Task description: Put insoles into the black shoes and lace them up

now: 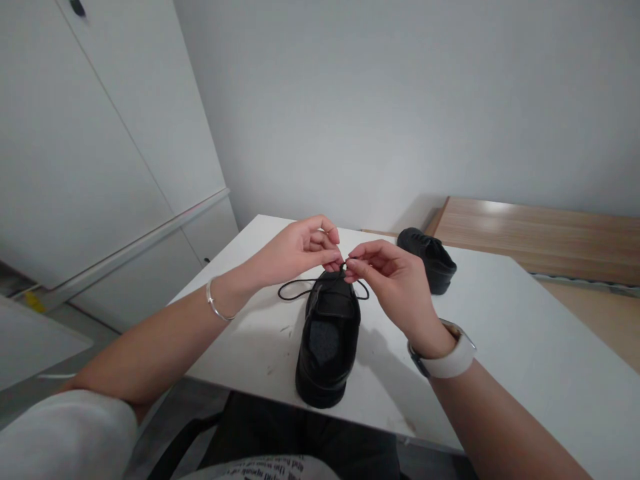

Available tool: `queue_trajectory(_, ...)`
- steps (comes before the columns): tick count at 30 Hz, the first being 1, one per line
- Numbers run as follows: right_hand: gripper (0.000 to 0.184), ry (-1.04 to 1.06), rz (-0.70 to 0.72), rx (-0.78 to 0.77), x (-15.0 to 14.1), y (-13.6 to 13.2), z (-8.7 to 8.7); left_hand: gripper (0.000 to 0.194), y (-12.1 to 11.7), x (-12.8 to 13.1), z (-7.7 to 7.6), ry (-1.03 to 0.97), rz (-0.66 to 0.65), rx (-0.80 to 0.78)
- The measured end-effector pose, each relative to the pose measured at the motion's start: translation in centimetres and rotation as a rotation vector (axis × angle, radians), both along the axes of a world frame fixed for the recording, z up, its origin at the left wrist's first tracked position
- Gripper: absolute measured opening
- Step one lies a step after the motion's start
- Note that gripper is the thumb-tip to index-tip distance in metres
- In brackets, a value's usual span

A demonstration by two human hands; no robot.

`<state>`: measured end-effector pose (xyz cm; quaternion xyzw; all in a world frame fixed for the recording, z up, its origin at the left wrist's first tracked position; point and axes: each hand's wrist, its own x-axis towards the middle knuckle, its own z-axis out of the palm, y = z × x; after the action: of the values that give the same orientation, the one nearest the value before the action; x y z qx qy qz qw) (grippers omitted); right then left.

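A black shoe [327, 340] stands upright on the white table, its heel toward me near the front edge. Thin black shoelace [295, 293] loops out to both sides above its tongue. My left hand [305, 250] pinches the lace over the front of the shoe, thumb and fingertips pressed together. Close against it, my right hand [393, 277] also pinches the lace between thumb and forefinger. Both sets of fingertips nearly meet at a small twist of lace. The toe of the shoe is partly hidden behind the hands.
A second black shoe [429, 260] rests farther back on the right of the white table [500, 333]. Beyond it is a wood-grain surface [540, 233] by the grey wall. White cabinets [110, 133] stand on the left.
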<state>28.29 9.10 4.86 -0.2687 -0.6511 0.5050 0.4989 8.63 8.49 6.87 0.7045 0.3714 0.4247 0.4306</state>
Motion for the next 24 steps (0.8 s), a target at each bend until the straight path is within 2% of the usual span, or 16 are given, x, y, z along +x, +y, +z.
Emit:
queue_trajectory(2, 0.017, -0.072, -0.006, 0.039, 0.2, 0.1, 0.3, 0.016, 1.4, -0.5, -1.4, 0.130, 0.056, 0.027)
queue_trajectory(4, 0.014, -0.159, -0.012, 0.087, 0.4, 0.2, 0.6, 0.016, 3.0, -1.1, -3.3, 0.388, 0.106, 0.039)
queue_trajectory(6, 0.010, -0.239, -0.012, 0.137, 0.5, 0.2, 1.0, 0.018, 4.3, -1.7, -5.3, 0.603, 0.087, 0.004)
queue_trajectory(9, 0.006, -0.318, -0.028, 0.246, 0.6, 0.2, 1.5, 0.019, 5.3, -2.1, -7.5, 0.687, 0.018, -0.010)
queue_trajectory(11, 0.009, -0.349, -0.066, 0.345, 0.6, 0.2, 2.0, 0.013, 5.5, -2.1, -8.1, 0.704, -0.018, 0.015)
queue_trajectory(14, 0.007, -0.410, -0.129, 0.472, 0.6, 0.1, 3.3, 0.008, 5.6, -1.8, -7.6, 0.699, -0.048, 0.073)
queue_trajectory(16, 0.005, -0.434, -0.179, 0.528, 0.5, 0.1, 4.6, 0.009, 5.5, -1.5, -6.4, 0.669, -0.023, 0.122)
queue_trajectory(18, 0.006, -0.414, -0.232, 0.576, 0.5, -0.2, 6.3, 0.009, 5.4, -1.1, -4.8, 0.538, -0.028, 0.127)
queue_trajectory(21, 0.013, -0.300, -0.324, 0.678, 0.5, -0.9, 9.2, 0.015, 4.7, -0.4, -2.7, 0.260, -0.172, 0.050)
queue_trajectory(24, 0.013, -0.196, -0.388, 0.817, 0.6, -2.0, 11.9, 0.026, 3.9, 0.1, -2.3, 0.217, -0.246, 0.050)
